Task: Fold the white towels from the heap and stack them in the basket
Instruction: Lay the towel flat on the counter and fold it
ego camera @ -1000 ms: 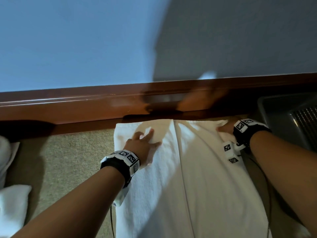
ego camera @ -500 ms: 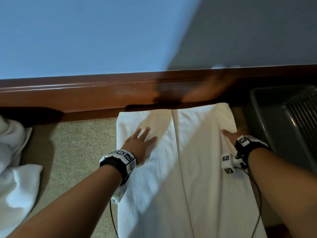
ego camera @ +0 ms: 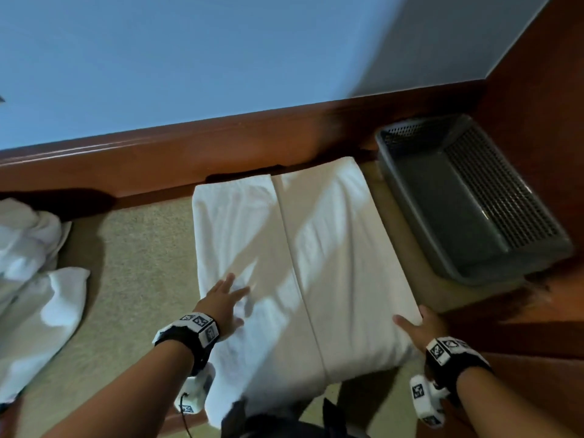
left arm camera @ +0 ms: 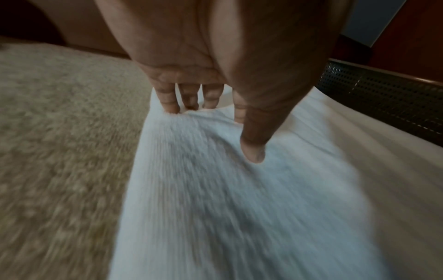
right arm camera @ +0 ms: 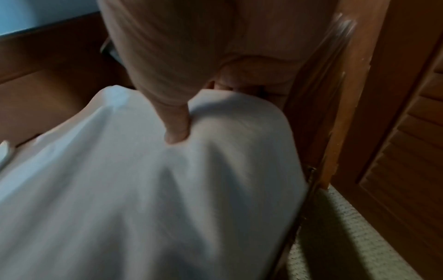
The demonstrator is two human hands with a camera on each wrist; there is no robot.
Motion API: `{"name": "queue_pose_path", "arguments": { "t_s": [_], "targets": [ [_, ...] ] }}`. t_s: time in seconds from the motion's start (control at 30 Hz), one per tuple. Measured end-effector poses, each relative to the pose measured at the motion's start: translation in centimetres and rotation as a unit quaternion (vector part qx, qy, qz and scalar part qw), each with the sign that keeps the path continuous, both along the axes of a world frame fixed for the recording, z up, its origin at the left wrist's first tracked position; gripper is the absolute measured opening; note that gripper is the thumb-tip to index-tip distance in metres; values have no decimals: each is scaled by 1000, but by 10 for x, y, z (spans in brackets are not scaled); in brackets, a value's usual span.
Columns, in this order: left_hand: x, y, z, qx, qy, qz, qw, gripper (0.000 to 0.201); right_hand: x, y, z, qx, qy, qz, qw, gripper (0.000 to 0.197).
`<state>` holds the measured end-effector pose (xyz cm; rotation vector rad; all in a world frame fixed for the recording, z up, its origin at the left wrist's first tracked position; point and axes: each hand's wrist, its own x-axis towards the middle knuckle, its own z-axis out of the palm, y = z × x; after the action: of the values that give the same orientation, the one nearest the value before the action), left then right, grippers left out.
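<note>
1. The step in hand looks like the folding of one white towel (ego camera: 294, 263), which lies flat on the carpet (ego camera: 139, 263) as a long strip with a seam down its middle, its far end against the wooden skirting (ego camera: 189, 153).
2. The grey basket (ego camera: 467, 203) stands just to the right of the towel and holds nothing that can be seen; the heap of unfolded towels (ego camera: 34, 279) lies well apart on the left.
3. The left hand (ego camera: 222, 303) rests on the left half of the towel, fingers straight and spread, pressing the cloth down and grasping nothing.
4. The right hand (ego camera: 420, 327) is at the towel's right edge near its close end; in the wrist view the thumb presses on top and the fingers seem tucked under the edge, pinching the cloth.
5. The next move probably calls for both hands to take the near end and bring it over toward the far end, edges kept in line.
</note>
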<state>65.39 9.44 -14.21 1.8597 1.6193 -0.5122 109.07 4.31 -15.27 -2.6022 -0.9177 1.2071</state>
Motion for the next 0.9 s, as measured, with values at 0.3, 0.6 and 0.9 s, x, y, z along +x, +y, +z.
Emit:
{"name": "queue_pose_path", "arguments": {
  "t_s": [0.3, 0.6, 0.9],
  "targets": [
    [26, -74, -5, 5, 20, 36, 999, 81, 33, -49, -5, 35, 14, 53, 998, 55],
    [52, -156, 4, 27, -61, 182, 981, 27, -57, -62, 46, 117, 22, 294, 949, 35],
    [85, -176, -7, -18, -273, 642, 716, 76, -171, -87, 89, 22, 120, 582, 804, 57]
  ]
}}
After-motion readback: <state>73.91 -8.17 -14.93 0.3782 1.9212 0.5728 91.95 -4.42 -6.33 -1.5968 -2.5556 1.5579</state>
